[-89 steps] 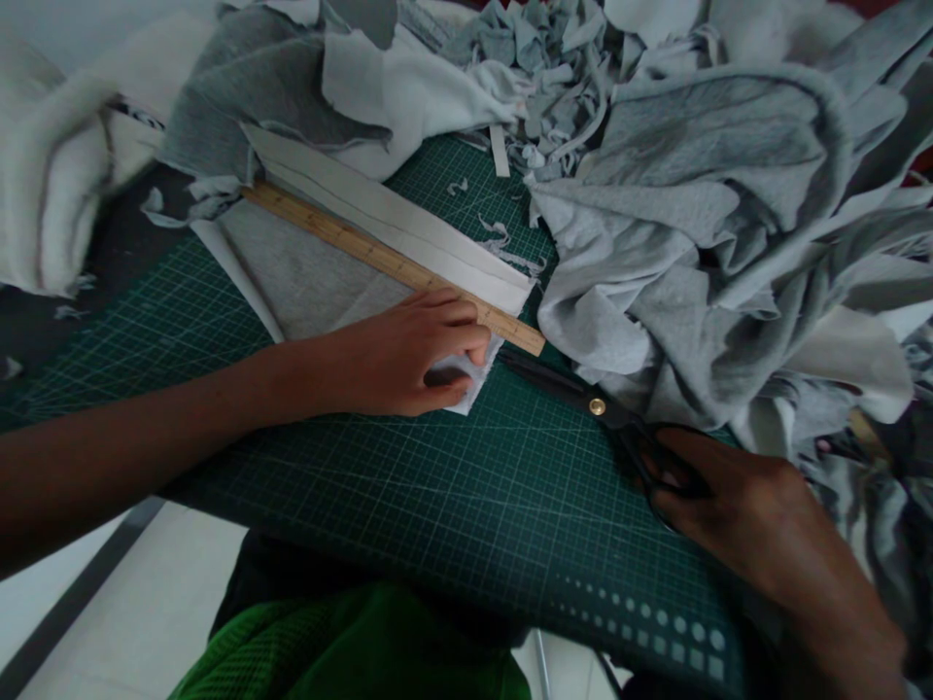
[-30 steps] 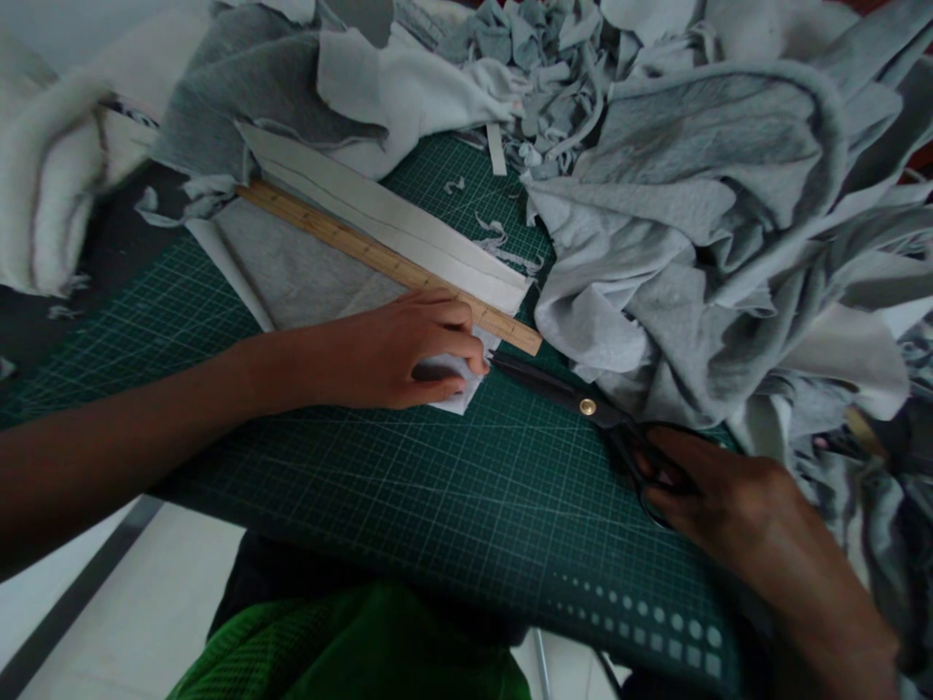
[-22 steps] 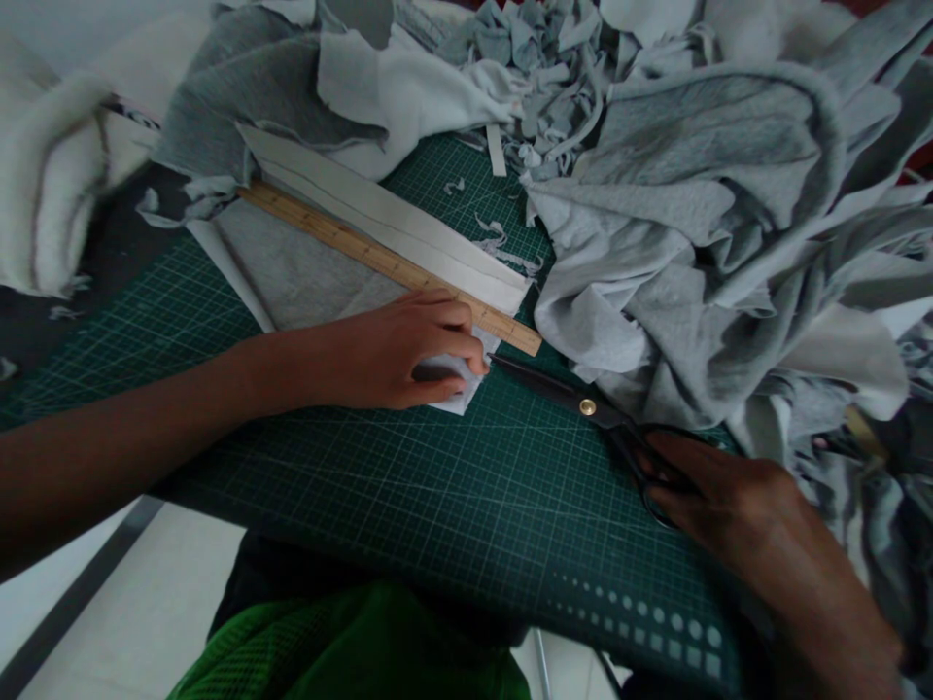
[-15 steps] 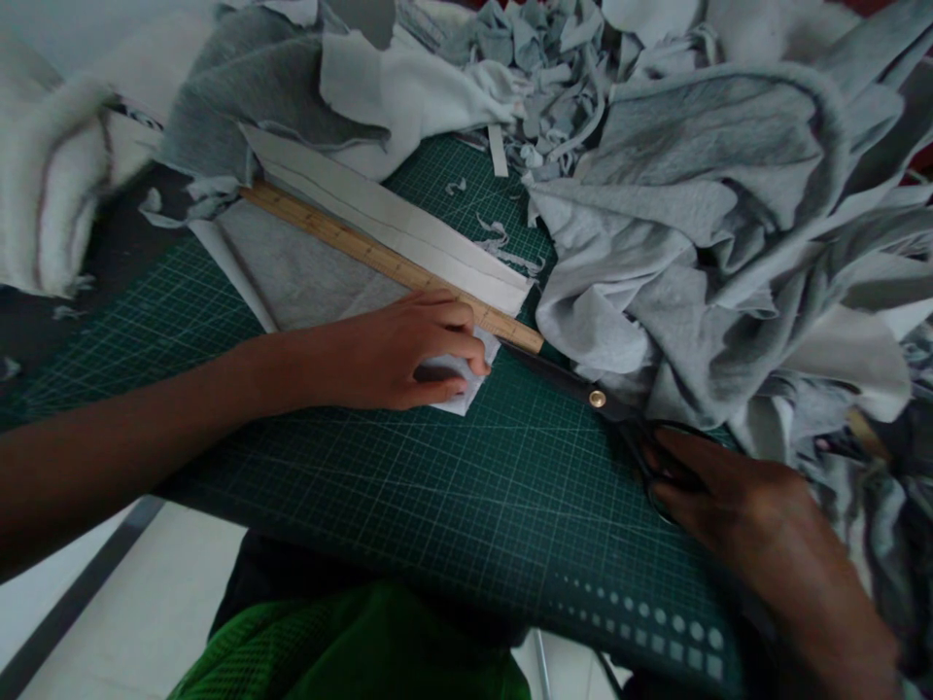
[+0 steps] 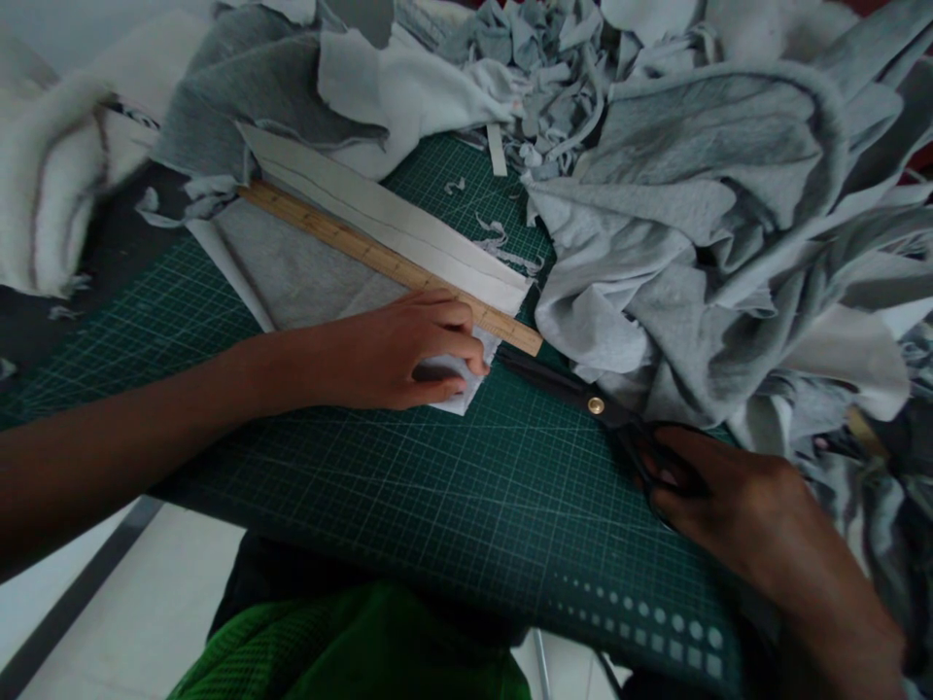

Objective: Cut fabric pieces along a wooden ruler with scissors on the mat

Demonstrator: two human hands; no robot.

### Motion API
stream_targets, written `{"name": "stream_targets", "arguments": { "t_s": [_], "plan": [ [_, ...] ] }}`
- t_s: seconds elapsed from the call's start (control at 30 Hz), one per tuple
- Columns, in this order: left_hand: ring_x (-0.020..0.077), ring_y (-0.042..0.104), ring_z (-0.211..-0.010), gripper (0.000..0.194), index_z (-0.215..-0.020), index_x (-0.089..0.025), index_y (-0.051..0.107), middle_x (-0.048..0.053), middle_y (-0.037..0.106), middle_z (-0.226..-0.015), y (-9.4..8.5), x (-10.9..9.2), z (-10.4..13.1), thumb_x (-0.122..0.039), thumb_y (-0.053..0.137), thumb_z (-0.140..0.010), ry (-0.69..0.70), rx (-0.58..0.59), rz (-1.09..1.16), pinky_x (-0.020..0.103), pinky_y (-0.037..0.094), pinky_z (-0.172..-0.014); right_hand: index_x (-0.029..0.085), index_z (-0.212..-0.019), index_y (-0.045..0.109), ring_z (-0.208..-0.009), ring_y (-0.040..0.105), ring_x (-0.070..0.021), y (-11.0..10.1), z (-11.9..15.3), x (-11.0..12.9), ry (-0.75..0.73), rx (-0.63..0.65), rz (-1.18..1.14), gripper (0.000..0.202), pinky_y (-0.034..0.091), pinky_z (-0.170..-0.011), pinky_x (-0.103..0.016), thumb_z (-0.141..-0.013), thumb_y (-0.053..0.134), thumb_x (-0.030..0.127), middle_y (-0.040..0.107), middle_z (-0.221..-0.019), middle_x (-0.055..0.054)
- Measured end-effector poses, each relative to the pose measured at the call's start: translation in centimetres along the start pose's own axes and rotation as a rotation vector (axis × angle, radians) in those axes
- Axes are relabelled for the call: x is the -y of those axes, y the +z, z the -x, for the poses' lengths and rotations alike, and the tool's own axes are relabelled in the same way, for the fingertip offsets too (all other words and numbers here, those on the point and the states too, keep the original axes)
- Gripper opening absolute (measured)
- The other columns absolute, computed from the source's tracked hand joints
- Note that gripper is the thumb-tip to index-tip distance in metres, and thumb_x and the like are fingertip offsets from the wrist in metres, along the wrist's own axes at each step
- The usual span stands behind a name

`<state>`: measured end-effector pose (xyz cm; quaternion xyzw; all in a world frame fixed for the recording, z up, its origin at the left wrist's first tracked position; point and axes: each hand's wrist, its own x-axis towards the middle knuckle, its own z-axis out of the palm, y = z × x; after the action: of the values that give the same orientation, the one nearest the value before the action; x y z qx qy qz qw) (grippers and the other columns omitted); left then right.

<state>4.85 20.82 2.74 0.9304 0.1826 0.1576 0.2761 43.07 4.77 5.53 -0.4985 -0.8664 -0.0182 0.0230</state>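
My left hand is closed, its fingers curled and the thumb bent in, on the near corner of a flat piece of grey fabric. A wooden ruler lies slantwise across that fabric, just beyond my knuckles. Along the ruler's far side runs a pale strip with a line drawn down its length. In my right hand are black-handled scissors with a brass pivot. Their tips point left, close to the fabric's right edge near the ruler's end; whether they touch it I cannot tell.
Beneath everything lies a green gridded cutting mat. A big heap of crumpled grey cloth covers its right side. Thin scraps lie beyond the strip. Thick white fleecy fabric sits at the left, darker grey cloth behind.
The scissors have shifted slightly towards me, and their blades now show more plainly beside the ruler's end. My left hand, the ruler and the fabric have stayed put.
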Motion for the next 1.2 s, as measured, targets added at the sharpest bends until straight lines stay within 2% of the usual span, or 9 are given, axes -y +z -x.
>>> {"name": "stream_targets", "arguments": {
  "t_s": [0.37,0.47,0.83,1.03,1.2],
  "plan": [
    [0.0233,0.064,-0.115,0.014,-0.111,-0.023,0.08,0.006,0.074,-0.114,0.1,0.2,0.1,-0.022,0.068,-0.104,0.023,-0.001,0.009,0.033,0.042,-0.111,0.016,-0.118,0.073,-0.065,0.082,-0.0199,0.0,-0.5,0.5,-0.018,0.009,-0.031,0.03,0.06,-0.055,-0.025,-0.091,0.059,0.016,0.085,-0.088,-0.003],
    [0.0229,0.064,-0.115,0.012,-0.109,-0.023,0.079,0.005,0.075,-0.112,0.2,0.2,0.1,-0.023,0.068,-0.105,0.028,0.001,0.014,0.033,0.042,-0.111,0.016,-0.112,0.073,-0.063,0.082,-0.0199,-0.1,-0.7,0.6,-0.037,0.009,-0.041,0.027,0.058,-0.052,-0.026,-0.091,0.057,0.016,0.084,-0.085,-0.003],
    [0.0231,0.064,-0.117,0.011,-0.108,-0.024,0.079,0.004,0.075,-0.111,0.0,0.0,0.1,-0.024,0.068,-0.104,0.004,0.012,0.021,0.034,0.042,-0.108,0.015,-0.114,0.073,-0.071,0.084,-0.0248,0.0,-0.3,0.7,-0.048,0.015,-0.053,0.025,0.062,-0.055,-0.028,-0.097,0.055,0.013,0.086,-0.093,-0.01],
    [0.023,0.064,-0.119,0.014,-0.111,-0.024,0.079,0.004,0.074,-0.111,0.0,0.0,0.1,-0.024,0.066,-0.106,0.01,0.022,0.01,0.034,0.041,-0.11,0.011,-0.114,0.074,-0.073,0.086,-0.0259,-0.6,-0.8,1.7,-0.036,-0.024,-0.04,0.028,0.064,-0.056,-0.03,-0.101,0.049,0.01,0.087,-0.094,-0.012],
    [0.0228,0.065,-0.117,0.013,-0.11,-0.024,0.079,0.004,0.074,-0.112,0.1,0.2,0.0,-0.025,0.067,-0.105,0.013,0.006,0.014,0.034,0.042,-0.109,0.012,-0.117,0.072,-0.076,0.086,-0.0263,-0.7,-0.6,1.3,-0.053,-0.047,-0.007,0.027,0.066,-0.059,-0.029,-0.103,0.049,0.013,0.087,-0.098,-0.012]
  ]
}}
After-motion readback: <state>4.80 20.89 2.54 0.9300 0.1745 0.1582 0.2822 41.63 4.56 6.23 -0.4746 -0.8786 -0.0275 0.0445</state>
